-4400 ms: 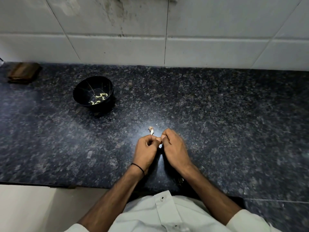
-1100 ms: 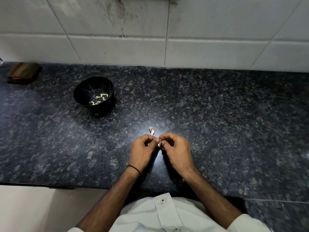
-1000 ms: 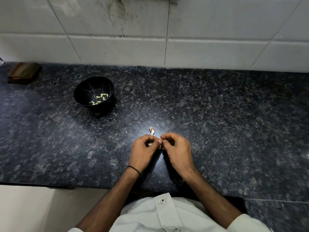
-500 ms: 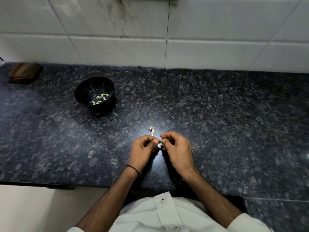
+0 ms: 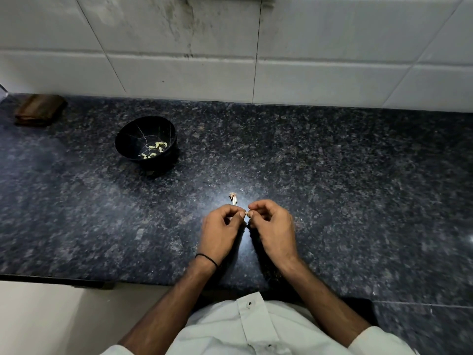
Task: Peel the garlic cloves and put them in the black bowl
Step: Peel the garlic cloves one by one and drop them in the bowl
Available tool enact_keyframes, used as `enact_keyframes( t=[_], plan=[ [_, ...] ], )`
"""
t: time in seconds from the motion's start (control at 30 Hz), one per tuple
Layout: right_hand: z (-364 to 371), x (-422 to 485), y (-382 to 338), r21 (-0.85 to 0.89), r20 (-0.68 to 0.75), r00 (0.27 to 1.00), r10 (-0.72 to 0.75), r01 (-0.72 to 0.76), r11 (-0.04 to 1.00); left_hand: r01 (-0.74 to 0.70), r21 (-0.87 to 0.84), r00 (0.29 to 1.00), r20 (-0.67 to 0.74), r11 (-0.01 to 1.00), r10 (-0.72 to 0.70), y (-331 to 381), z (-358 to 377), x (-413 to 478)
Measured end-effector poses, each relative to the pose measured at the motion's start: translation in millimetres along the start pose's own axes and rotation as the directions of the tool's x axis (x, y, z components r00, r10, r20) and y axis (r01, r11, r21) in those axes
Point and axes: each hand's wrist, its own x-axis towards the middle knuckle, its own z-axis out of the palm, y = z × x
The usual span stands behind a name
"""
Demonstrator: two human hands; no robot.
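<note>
Your left hand [image 5: 220, 233] and right hand [image 5: 275, 228] meet fingertip to fingertip just above the table [image 5: 345, 180]. Both are curled in and pinch one small garlic clove [image 5: 247, 214] between them. Grip it firmly with one hand and let a nail of the other catch the skin at an end. Pull along the clove, not across, so it neither snaps nor slips, and work low over the table in case it drops. The black bowl [image 5: 122, 146] sits well apart, ahead and to your left.

Counted: one bowl, one clove in your hands, one husk scrap [image 5: 233, 198] just beyond your fingertips, and one brown block [image 5: 38, 110] at the far left. The peeled cloves [image 5: 156, 147] in the bowl look like about six, but they overlap too much to be sure.
</note>
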Motion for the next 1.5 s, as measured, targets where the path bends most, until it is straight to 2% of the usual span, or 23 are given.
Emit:
enact_keyframes(
  t=[0.13, 0.27, 0.33, 0.7, 0.97, 1.13, 1.23, 1.37, 1.5],
  plan=[
    [1, 0, -1, -0.025, -0.014, 0.999, -0.031, 0.030, 0.999, 0.021, -0.021, 1.000, 0.006, 1.000, -0.021, 2, 2, -1],
    [-1, -1, -1, -0.029, -0.011, 0.999, -0.034, 0.033, 0.999, 0.177, -0.278, 0.984, 0.044, 0.944, -0.172, 4, 2, 0],
    [-2, 0, 1, -0.039, -0.023, 0.999, -0.028, 0.028, 0.999, 0.212, -0.331, 0.977, 0.074, 0.919, -0.199, 1, 2, 1],
    [-2, 2, 5, -0.102, 0.042, 0.999, -0.031, 0.035, 0.994, 0.220, -0.373, 0.975, 0.098, 0.901, -0.198, 0, 3, 1],
    [-4, 2, 1, -0.151, 0.089, 0.989, -0.117, 0.129, 0.980, 0.222, -0.331, 0.975, 0.104, 0.917, -0.198, -5, 3, 3],
    [-4, 4, 5, -0.286, 0.116, 0.984, -0.133, 0.162, 0.944, 0.235, -0.311, 0.970, 0.128, 0.921, -0.205, -6, 3, 3],
    [-4, 3, 5, -0.339, 0.138, 0.982, -0.126, 0.166, 0.926, 0.190, -0.196, 0.980, 0.099, 0.962, -0.173, -6, 3, 5],
    [-2, 3, 5, -0.380, 0.139, 0.984, -0.111, 0.157, 0.912, 0.060, 0.055, 0.998, 0.026, 0.997, -0.061, -5, 1, 6],
    [-1, 3, 3, -0.388, 0.137, 0.987, -0.082, 0.130, 0.913, 0.009, 0.098, 1.000, 0.018, 0.995, -0.011, -3, -1, 6]
  ],
)
